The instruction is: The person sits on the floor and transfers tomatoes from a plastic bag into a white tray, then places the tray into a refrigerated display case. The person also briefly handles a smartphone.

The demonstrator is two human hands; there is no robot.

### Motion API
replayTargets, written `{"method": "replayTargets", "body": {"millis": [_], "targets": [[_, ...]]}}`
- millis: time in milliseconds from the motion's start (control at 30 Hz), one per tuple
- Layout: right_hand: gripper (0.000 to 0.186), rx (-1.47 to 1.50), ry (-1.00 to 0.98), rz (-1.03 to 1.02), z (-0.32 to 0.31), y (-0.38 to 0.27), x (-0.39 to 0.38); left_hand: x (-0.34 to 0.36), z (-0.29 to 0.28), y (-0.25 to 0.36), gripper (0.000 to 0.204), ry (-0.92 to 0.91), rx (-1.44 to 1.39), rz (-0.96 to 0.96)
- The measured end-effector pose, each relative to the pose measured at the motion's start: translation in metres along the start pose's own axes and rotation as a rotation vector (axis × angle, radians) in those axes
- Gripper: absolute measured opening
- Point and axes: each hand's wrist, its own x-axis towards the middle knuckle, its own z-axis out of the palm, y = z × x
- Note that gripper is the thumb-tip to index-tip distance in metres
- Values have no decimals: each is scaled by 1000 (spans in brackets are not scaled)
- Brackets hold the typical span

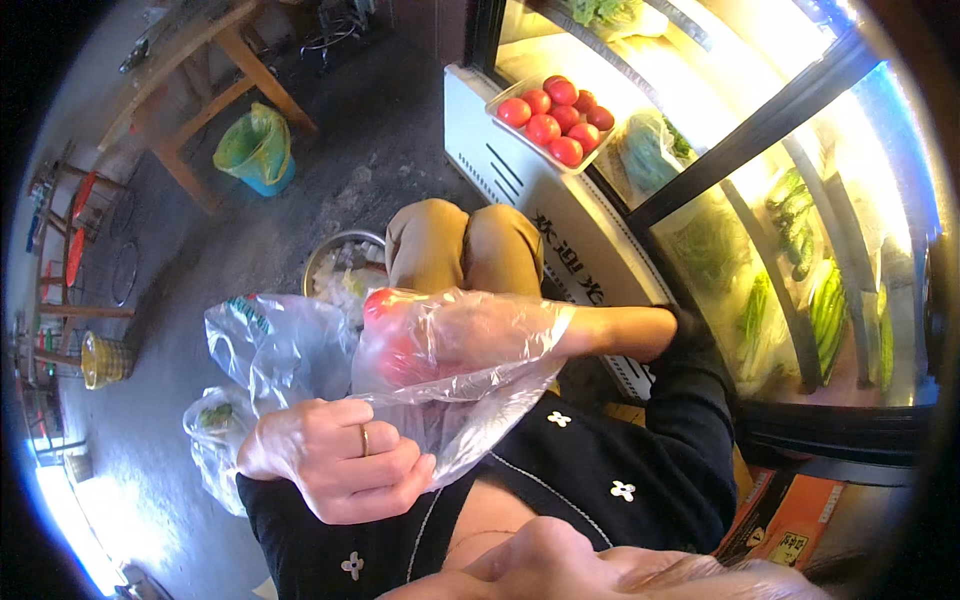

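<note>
A clear plastic bag (pixel 470 430) with red tomatoes (pixel 383 360) lies over my lap. My left hand (pixel 340 455), a ring on one finger, is closed on the bag's opening. My right hand (pixel 480 335) reaches inside the bag beside the tomatoes; the plastic blurs its fingers, so I cannot tell whether it grips one. Another crumpled bag (pixel 270 340) with green print sits at the left, and below it a bag holds something green (pixel 215 420).
A square tray of tomatoes (pixel 542 128) rests on the ledge of a lit display fridge (pixel 480 130) holding greens and cucumbers (pixel 800 240). A steel basin (pixel 325 255) sits by my knees. A lined bin (pixel 260 160), wooden table (pixel 240 60), stools (pixel 80 205) and basket (pixel 105 360) are leftward.
</note>
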Motion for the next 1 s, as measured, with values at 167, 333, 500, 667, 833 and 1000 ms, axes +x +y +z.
{"method": "replayTargets", "body": {"millis": [167, 333, 500, 667, 833, 1000], "targets": [[80, 693, 0, 160, -75, 28, -74, -10, 2, -15, 22, -20, -76, -120], [96, 936, 772, -191, -111, 85, -132, -15, 19, -42, 26, 3, -177, -157], [63, 357, 1459, 436, -181, 188, -164, -24, 31, -63, 26, -9, -254, -192], [83, -374, 1449, 794, -206, 302, -202, -33, 34, -75, 26, 38, -235, -242], [85, -412, 1234, 1004, -220, 321, -206, -39, 40, -85, 26, 49, -273, -312], [95, -548, 1016, 1116, -228, 323, -207, -34, 46, -95, 27, 63, -281, -287]]}}
